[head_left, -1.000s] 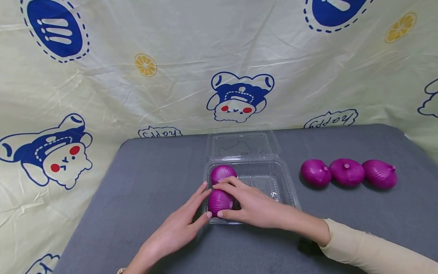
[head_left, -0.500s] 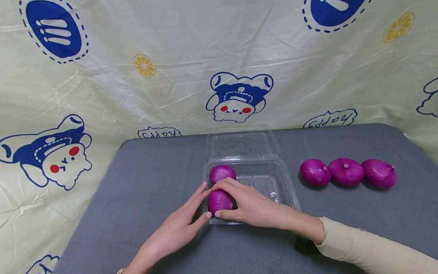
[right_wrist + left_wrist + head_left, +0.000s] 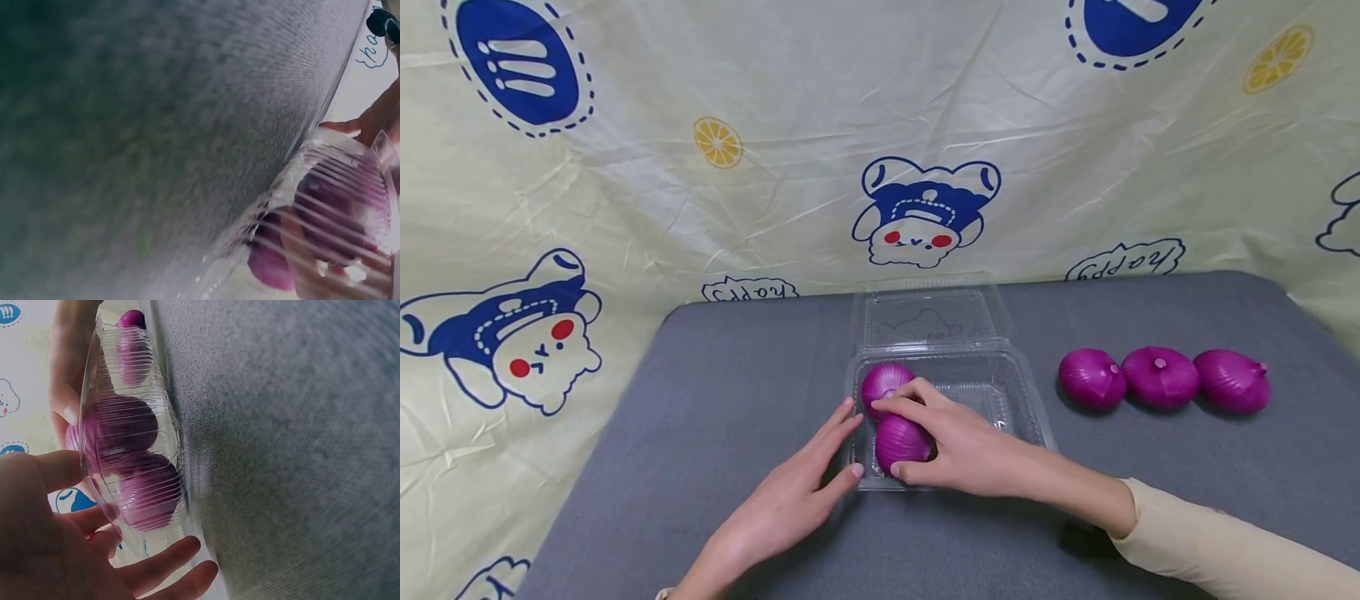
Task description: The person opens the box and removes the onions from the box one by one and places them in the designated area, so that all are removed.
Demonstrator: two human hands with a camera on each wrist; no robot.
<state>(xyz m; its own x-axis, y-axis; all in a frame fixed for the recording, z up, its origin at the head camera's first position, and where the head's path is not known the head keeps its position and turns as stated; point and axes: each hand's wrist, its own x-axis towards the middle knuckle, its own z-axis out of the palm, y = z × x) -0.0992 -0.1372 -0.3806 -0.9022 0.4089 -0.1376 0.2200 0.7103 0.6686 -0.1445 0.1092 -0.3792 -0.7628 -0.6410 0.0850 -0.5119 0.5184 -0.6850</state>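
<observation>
A purple onion (image 3: 901, 444) lies at the front left inside a clear plastic clamshell box (image 3: 1037, 404). My right hand (image 3: 970, 446) grips it from the right, thumb in front and fingers behind. Behind it in the box sits another purple onion (image 3: 883, 383), partly covered by the fingers. My left hand (image 3: 793, 496) lies along the box's left wall with fingers spread, fingertips right at the rim. In the left wrist view both onions show through the ribbed wall (image 3: 159, 381), and the left fingers (image 3: 165, 559) are extended beside it.
The box's clear lid (image 3: 932, 312) is folded back toward the patterned curtain (image 3: 790, 208). Three more purple onions stand in a row on the grey table at the right: a left one (image 3: 1092, 379), a middle one (image 3: 1160, 379) and a right one (image 3: 1232, 382).
My right hand has shifted the front onion slightly to the right, away from the box's left wall. The left hand has stayed in place.
</observation>
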